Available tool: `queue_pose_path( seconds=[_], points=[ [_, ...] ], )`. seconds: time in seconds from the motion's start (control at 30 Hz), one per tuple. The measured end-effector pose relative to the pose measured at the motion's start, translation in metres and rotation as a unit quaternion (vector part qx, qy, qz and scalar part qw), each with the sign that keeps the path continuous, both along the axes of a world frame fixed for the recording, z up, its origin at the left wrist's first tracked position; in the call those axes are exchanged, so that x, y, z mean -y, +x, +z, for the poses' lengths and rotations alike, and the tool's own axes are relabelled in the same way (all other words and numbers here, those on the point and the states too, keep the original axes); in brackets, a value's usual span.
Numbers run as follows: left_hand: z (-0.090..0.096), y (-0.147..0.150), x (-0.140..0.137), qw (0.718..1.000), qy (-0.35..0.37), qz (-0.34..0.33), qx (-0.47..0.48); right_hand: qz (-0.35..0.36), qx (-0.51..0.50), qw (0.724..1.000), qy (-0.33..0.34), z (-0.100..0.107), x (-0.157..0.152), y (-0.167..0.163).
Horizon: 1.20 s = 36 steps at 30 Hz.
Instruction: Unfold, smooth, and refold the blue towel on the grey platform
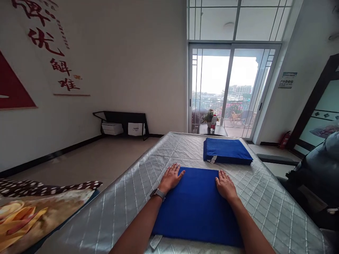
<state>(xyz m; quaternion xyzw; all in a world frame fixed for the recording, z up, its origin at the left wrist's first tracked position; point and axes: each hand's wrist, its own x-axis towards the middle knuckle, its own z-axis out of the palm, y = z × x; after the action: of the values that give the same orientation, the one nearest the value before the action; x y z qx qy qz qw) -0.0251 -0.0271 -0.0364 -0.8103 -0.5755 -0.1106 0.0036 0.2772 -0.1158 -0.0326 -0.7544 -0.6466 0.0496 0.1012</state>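
The left hand (171,177) and right hand (225,184) lie flat, gripping nothing, at the near blue cloth's (198,204) far corners, seemingly smoothing it; lifting would call for pinched edges.

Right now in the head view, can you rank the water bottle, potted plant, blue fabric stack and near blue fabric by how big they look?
1. Near blue fabric
2. Blue fabric stack
3. Potted plant
4. Water bottle

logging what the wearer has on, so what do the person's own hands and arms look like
The left hand and right hand are ungloved. A greyish band, perhaps a watch, circles the left wrist; the right wrist shows nothing worn. No sleeves show on the left forearm or right forearm.
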Motion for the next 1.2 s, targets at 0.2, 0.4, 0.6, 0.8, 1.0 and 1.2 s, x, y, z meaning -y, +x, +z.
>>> queue_pose_path(
  seconds=[0.2, 0.4, 0.6, 0.8, 1.0, 1.2],
  points=[
    [0.017, 0.031, 0.021, 0.996, 0.070, -0.060, 0.013, -0.003, -0.011, 1.000, 0.007, 0.000, 0.001, -0.001],
    [0.011, 0.138, 0.051, 0.964, 0.068, -0.253, 0.049, 0.009, -0.007, 1.000, 0.011, -0.002, 0.003, 0.001],
    [-0.012, 0.202, 0.048, 0.949, 0.094, -0.288, 0.090, 0.035, 0.017, 0.999, 0.014, -0.008, 0.006, 0.005],
    [-0.017, 0.174, 0.042, 0.972, 0.054, -0.221, 0.061, 0.025, 0.000, 0.999, 0.023, -0.007, 0.002, 0.004],
    [-0.002, 0.110, 0.034, 0.992, -0.017, -0.119, 0.037, 0.010, 0.003, 1.000, 0.021, -0.006, -0.001, 0.001],
    [0.002, 0.027, 0.017, 0.999, -0.036, -0.019, 0.010, 0.006, 0.013, 1.000, 0.017, -0.006, -0.001, 0.002]
  ],
)
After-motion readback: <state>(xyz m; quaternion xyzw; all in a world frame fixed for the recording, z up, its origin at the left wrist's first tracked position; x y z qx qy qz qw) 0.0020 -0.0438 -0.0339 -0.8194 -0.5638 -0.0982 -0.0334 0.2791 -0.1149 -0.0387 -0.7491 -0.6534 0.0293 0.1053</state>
